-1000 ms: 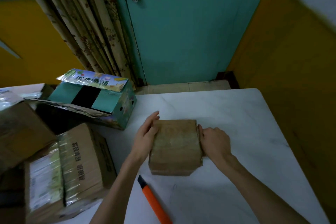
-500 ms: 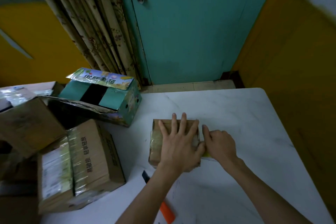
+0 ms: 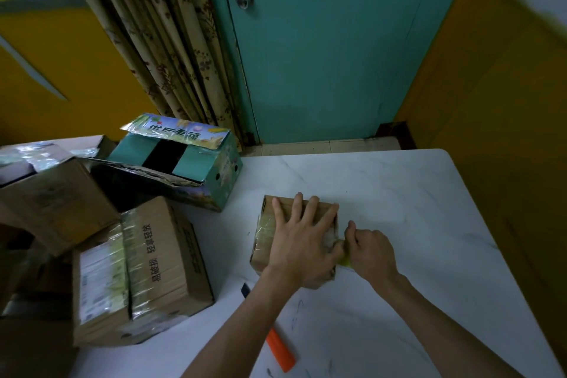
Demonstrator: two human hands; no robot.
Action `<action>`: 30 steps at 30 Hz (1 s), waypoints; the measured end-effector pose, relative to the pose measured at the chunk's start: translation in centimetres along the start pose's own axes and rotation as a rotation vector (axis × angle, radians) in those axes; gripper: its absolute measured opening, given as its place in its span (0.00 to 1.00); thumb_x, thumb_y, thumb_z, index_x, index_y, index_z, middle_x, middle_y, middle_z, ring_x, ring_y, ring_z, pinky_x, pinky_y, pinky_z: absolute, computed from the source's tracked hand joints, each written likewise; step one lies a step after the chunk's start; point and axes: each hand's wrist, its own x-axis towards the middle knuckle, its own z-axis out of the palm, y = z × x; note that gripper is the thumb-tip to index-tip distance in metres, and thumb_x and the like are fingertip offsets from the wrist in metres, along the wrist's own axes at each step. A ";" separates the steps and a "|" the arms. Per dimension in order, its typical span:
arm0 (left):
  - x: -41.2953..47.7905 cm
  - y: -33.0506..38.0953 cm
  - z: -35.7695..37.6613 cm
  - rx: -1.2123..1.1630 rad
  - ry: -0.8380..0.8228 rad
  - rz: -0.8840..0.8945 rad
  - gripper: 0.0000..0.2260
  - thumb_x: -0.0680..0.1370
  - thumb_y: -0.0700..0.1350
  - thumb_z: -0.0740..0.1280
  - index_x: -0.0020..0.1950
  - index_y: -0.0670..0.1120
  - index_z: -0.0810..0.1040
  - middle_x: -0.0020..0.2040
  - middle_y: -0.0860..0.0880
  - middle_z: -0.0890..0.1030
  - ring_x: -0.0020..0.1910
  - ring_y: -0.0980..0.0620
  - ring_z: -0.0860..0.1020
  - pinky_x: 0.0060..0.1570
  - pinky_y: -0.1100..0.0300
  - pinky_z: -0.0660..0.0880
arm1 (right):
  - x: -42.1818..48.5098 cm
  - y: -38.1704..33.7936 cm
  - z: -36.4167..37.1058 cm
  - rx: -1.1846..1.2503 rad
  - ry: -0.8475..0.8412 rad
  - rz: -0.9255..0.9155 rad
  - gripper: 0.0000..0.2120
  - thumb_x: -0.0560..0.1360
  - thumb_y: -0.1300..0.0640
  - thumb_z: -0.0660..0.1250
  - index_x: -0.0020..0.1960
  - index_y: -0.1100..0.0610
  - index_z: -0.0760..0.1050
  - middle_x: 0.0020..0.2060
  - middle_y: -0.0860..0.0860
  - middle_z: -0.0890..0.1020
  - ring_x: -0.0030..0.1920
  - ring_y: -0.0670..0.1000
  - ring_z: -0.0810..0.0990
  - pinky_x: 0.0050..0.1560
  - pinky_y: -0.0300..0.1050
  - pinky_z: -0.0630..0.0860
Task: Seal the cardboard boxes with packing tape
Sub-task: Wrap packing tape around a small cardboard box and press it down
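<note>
A small brown cardboard box [image 3: 270, 212] lies on the white marble table [image 3: 399, 199], with clear tape across its top. My left hand [image 3: 302, 242] rests flat on the box lid, fingers spread, pressing down. Against the box's right side, my right hand [image 3: 369, 250] is curled with fingers pinched on a yellowish strip of tape [image 3: 345, 261] at the edge. No tape roll is visible.
An orange and black utility knife [image 3: 277, 344] lies near the front edge under my left forearm. A taped brown carton [image 3: 153, 258], another carton [image 3: 46, 193] and an open teal printed box [image 3: 190, 163] crowd the left. A teal door [image 3: 322, 55] stands behind.
My left hand moved from the box's left side onto its top and now presses flat. The right hand stays at the right edge, pinching the tape. The camera shifted slightly.
</note>
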 end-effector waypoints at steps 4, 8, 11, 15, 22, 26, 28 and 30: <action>-0.1 0.0 0.0 0.001 -0.013 0.007 0.32 0.78 0.68 0.51 0.80 0.57 0.61 0.77 0.44 0.65 0.79 0.36 0.57 0.72 0.28 0.39 | 0.3 1.2 0.5 -0.053 0.059 0.021 0.24 0.81 0.58 0.62 0.27 0.59 0.69 0.20 0.57 0.73 0.22 0.56 0.70 0.25 0.45 0.65; -0.1 0.0 0.2 -0.011 -0.009 0.011 0.31 0.79 0.68 0.53 0.79 0.57 0.62 0.76 0.44 0.66 0.79 0.36 0.58 0.72 0.28 0.38 | 0.2 0.5 0.4 -0.017 -0.177 0.046 0.08 0.70 0.63 0.68 0.47 0.67 0.75 0.23 0.56 0.73 0.21 0.56 0.71 0.22 0.43 0.66; -0.2 -0.2 0.1 -0.009 0.010 0.024 0.30 0.79 0.68 0.53 0.79 0.57 0.62 0.76 0.45 0.66 0.78 0.37 0.58 0.72 0.30 0.38 | 1.1 1.3 2.4 0.061 -0.156 -0.011 0.26 0.60 0.63 0.77 0.53 0.68 0.69 0.24 0.58 0.74 0.19 0.57 0.71 0.19 0.41 0.65; -0.1 -0.4 -0.1 -0.019 0.007 0.030 0.30 0.79 0.68 0.53 0.79 0.58 0.62 0.77 0.46 0.65 0.78 0.38 0.57 0.73 0.30 0.38 | 1.1 -0.1 0.3 0.001 -0.095 -0.018 0.13 0.79 0.55 0.61 0.44 0.66 0.74 0.26 0.52 0.71 0.29 0.58 0.75 0.31 0.45 0.69; -0.1 -0.5 0.1 -0.010 0.002 0.045 0.31 0.79 0.69 0.52 0.79 0.58 0.62 0.77 0.46 0.65 0.78 0.38 0.58 0.71 0.31 0.34 | 0.9 2.4 2.0 0.001 -0.139 -0.095 0.42 0.46 0.63 0.85 0.55 0.68 0.69 0.23 0.59 0.73 0.18 0.58 0.71 0.18 0.41 0.66; -0.1 -0.5 0.1 -0.012 0.006 0.046 0.30 0.79 0.68 0.52 0.78 0.57 0.63 0.76 0.46 0.66 0.78 0.38 0.59 0.73 0.29 0.39 | 0.9 2.0 2.4 -0.122 -0.135 -0.162 0.42 0.47 0.64 0.85 0.55 0.68 0.67 0.22 0.57 0.73 0.18 0.56 0.70 0.18 0.42 0.66; 0.0 -0.7 0.1 -0.010 0.003 0.051 0.30 0.79 0.68 0.52 0.78 0.57 0.63 0.76 0.46 0.66 0.78 0.38 0.59 0.73 0.28 0.40 | 1.1 2.0 2.6 -0.156 -0.111 -0.207 0.41 0.47 0.66 0.85 0.54 0.68 0.67 0.22 0.57 0.73 0.18 0.56 0.70 0.18 0.42 0.66; 0.0 -0.9 0.1 -0.009 -0.010 0.059 0.30 0.79 0.69 0.52 0.78 0.58 0.62 0.77 0.47 0.65 0.78 0.39 0.58 0.73 0.28 0.41 | 1.0 2.1 2.6 -0.163 -0.099 -0.219 0.40 0.47 0.66 0.85 0.53 0.68 0.67 0.22 0.58 0.73 0.17 0.57 0.70 0.19 0.41 0.66</action>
